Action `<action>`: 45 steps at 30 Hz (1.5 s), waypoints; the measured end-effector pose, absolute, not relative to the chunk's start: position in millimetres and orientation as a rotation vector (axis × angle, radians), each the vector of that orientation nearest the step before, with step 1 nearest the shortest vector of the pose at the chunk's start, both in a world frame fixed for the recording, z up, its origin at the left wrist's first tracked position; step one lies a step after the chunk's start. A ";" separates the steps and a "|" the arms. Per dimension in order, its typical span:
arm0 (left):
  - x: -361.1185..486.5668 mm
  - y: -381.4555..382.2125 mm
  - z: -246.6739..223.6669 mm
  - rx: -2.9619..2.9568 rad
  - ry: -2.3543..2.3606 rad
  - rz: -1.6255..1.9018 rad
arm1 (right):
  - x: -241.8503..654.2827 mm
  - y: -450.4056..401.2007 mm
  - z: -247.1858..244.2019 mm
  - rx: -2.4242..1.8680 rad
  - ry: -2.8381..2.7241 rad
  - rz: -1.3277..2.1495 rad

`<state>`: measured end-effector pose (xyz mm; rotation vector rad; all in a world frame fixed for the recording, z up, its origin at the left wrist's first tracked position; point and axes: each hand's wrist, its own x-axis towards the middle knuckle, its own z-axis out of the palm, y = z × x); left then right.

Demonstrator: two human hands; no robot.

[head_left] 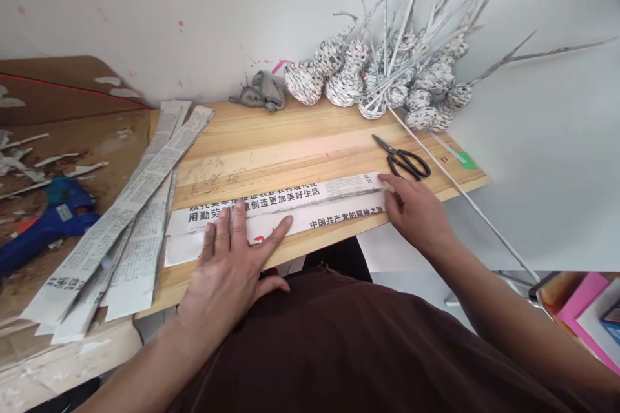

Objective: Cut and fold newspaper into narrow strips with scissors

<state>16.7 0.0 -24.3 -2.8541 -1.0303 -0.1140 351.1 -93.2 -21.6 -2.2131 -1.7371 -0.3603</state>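
Two newspaper strips [300, 202] lie lengthwise along the front of the wooden board, one overlapping the other; whether they are joined by a fold I cannot tell. My left hand [227, 271] rests on their left part, fingers spread and palm down, thumb over the board's front edge. At the far right end, my right hand [419, 213] has thumb and forefinger closed on the paper's edge, its other fingers curled. Black-handled scissors [404, 158] lie just behind my right hand, blades towards the back. To the left rests a fanned pile of newspaper strips [130, 206].
Several woven newspaper gourd shapes [343, 80] with long paper stalks stand against the wall, beside a grey cloth [264, 91]. A long thin paper rod [460, 187] slants across the right side. A blue glue gun [53, 226] lies in a cardboard box [72, 87] at left.
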 end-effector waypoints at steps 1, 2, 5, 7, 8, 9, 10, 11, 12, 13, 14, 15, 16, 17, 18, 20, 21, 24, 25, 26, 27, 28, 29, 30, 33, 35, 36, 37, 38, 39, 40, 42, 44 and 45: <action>17.5 -0.1 -23.8 -2.848 -1.040 -0.098 | 352.8 -95.3 -19.9 -2.234 -1.732 -0.404; 18.1 -0.1 -23.7 -2.845 -1.047 -0.089 | 353.7 -98.0 -16.7 -2.252 -1.719 -0.463; 18.8 0.6 -24.6 -2.848 -1.040 -0.095 | 344.6 -106.4 1.2 -2.215 -1.647 -0.668; 18.4 1.1 -25.6 -2.844 -1.034 -0.117 | 324.2 -109.1 15.6 -2.097 -1.617 -0.689; 18.1 1.2 -26.0 -2.841 -1.029 -0.130 | 309.7 -108.4 21.3 -2.018 -1.642 -0.634; 17.7 1.3 -26.4 -2.835 -1.023 -0.142 | 293.3 -106.2 25.1 -1.942 -1.703 -0.529; 17.4 1.3 -26.6 -2.829 -1.016 -0.150 | 275.7 -102.5 26.6 -1.865 -1.780 -0.387; 17.2 1.4 -26.8 -2.823 -1.009 -0.153 | 258.0 -97.4 25.8 -1.815 -1.904 -0.187; 16.9 1.6 -27.0 -2.813 -1.005 -0.153 | 241.1 -91.5 22.9 -1.759 -2.045 -0.006; 16.7 1.8 -27.3 -2.801 -0.999 -0.147 | 225.9 -85.4 18.6 -1.680 -2.192 0.124; 16.5 2.1 -27.7 -2.785 -0.995 -0.140 | 212.9 -79.6 13.4 -1.630 -2.308 0.230; 16.2 2.4 -28.2 -2.768 -0.990 -0.133 | 202.4 -74.7 7.9 -1.598 -2.367 0.270; 15.9 2.7 -28.9 -2.753 -0.985 -0.129 | 194.6 -71.1 2.8 -1.592 -2.389 0.274; 15.7 3.0 -29.6 -2.742 -0.983 -0.129 | 189.2 -68.9 -1.8 -1.602 -2.400 0.267; 15.5 3.1 -30.3 -2.738 -0.987 -0.134 | 186.1 -67.9 -5.8 -1.616 -2.403 0.244; 15.3 2.8 -31.1 -2.757 -1.007 -0.159 | 184.8 -68.7 -12.0 -1.647 -2.408 0.194; 15.3 2.5 -31.2 -2.776 -1.018 -0.172 | 186.0 -69.7 -14.6 -1.660 -2.412 0.170; 15.4 1.5 -30.6 -2.825 -1.042 -0.194 | 192.9 -72.4 -21.8 -1.699 -2.412 0.120; 15.4 1.3 -30.2 -2.833 -1.043 -0.196 | 195.8 -73.0 -23.9 -1.703 -2.413 0.110; 15.3 1.2 -29.9 -2.837 -1.042 -0.198 | 198.9 -73.3 -25.7 -1.701 -2.416 0.102; 15.2 1.2 -29.5 -2.842 -1.040 -0.200 | 202.3 -73.7 -27.2 -1.695 -2.419 0.095; 15.1 1.1 -29.1 -2.845 -1.040 -0.201 | 205.8 -74.0 -28.3 -1.685 -2.425 0.091; 15.0 1.1 -28.7 -2.848 -1.042 -0.199 | 209.7 -74.4 -29.0 -1.676 -2.431 0.086; 14.9 1.1 -28.3 -2.851 -1.044 -0.196 | 213.7 -74.9 -29.3 -1.666 -2.438 0.081; 14.5 0.8 -27.9 -2.849 -1.038 -0.185 | 227.1 -76.3 -28.9 -1.640 -2.455 0.067; 13.9 0.6 -28.8 -2.843 -1.031 -0.184 | 236.4 -77.1 -28.0 -1.624 -2.461 0.077; 13.5 0.7 -29.6 -2.840 -1.030 -0.183 | 241.2 -77.5 -27.3 -1.616 -2.464 0.090; 13.1 0.7 -30.6 -2.836 -1.031 -0.184 | 246.2 -77.9 -26.6 -1.608 -2.468 0.104; 12.5 0.9 -31.5 -2.835 -1.031 -0.185 | 251.5 -78.5 -25.7 -1.597 -2.478 0.121; 12.0 1.1 -32.4 -2.833 -1.029 -0.190 | 257.4 -79.3 -24.5 -1.582 -2.491 0.136; 11.5 1.3 -33.1 -2.834 -1.025 -0.197 | 263.8 -80.4 -23.2 -1.570 -2.506 0.148; 10.8 1.5 -34.0 -2.837 -1.016 -0.205 | 278.3 -83.5 -20.0 -1.563 -2.530 0.162; 10.6 1.5 -34.1 -2.840 -1.008 -0.211 | 294.0 -87.4 -16.6 -1.608 -2.530 0.157; 10.6 1.3 -33.9 -2.840 -1.006 -0.215 | 301.7 -89.4 -15.2 -1.649 -2.522 0.146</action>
